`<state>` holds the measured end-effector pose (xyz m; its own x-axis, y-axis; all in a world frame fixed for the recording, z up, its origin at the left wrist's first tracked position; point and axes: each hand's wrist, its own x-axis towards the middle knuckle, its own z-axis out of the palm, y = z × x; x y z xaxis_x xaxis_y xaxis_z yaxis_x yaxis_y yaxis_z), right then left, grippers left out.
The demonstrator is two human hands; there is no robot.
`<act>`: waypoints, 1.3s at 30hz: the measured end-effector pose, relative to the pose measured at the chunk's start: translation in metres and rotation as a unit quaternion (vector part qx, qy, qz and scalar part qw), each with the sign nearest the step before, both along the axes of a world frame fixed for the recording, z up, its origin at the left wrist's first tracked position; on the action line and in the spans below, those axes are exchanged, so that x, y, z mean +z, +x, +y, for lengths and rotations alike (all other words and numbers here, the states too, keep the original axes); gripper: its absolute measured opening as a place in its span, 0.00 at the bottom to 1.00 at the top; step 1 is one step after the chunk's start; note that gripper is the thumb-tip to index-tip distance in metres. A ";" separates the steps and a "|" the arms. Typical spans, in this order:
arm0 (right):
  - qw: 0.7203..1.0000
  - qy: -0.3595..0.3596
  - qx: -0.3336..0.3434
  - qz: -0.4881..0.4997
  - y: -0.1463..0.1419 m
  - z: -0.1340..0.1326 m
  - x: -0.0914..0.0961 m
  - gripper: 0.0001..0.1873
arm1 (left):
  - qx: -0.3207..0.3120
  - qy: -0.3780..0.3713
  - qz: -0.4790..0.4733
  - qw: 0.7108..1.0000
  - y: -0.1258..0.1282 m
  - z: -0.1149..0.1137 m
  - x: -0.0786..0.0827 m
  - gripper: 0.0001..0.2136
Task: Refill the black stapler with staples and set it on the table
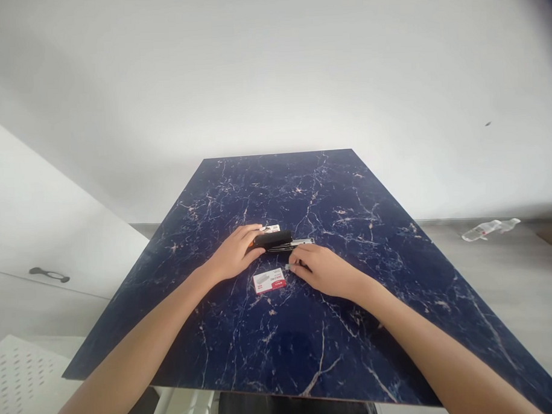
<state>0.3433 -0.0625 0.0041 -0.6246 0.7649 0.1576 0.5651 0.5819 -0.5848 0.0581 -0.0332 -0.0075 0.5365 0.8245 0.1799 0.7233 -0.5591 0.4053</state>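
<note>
A black stapler (274,239) lies on the dark blue marbled table (307,326), its metal staple tray (303,242) pulled out to the right. My left hand (235,252) wraps round the stapler's left end. My right hand (318,269) is closed in a pinch just right of the tray, fingertips at a small silvery strip I cannot make out clearly. A small red and white staple box (269,281) lies between my hands, near side. A second small white box (270,228) sits just behind the stapler.
A white wall stands behind the table. On the grey floor to the right lies an empty plastic bottle (489,228). A white perforated chair seat (19,376) shows at lower left, with a white cabinet door (46,239) beside it.
</note>
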 end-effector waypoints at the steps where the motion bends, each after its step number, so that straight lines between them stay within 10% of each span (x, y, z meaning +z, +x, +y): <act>1: 0.998 -0.051 -0.004 0.042 0.005 0.004 0.002 0.08 | 0.000 -0.003 -0.004 1.000 0.000 0.000 0.000 0.22; 4: 0.964 -0.182 -0.072 0.178 0.022 0.019 0.005 0.14 | -0.014 -0.035 -0.026 0.999 -0.002 0.000 0.002 0.21; 12: 0.900 -0.257 -0.180 0.303 0.038 0.039 -0.002 0.18 | -0.025 -0.071 -0.026 0.997 -0.005 -0.003 0.004 0.21; 20: 0.947 -0.139 -0.238 0.163 0.034 0.036 -0.005 0.08 | -0.020 -0.078 -0.019 0.997 -0.003 -0.003 0.006 0.22; 39: 0.981 -0.086 -0.108 0.134 0.026 0.022 0.005 0.03 | -0.003 -0.080 -0.009 0.997 -0.003 -0.003 0.005 0.23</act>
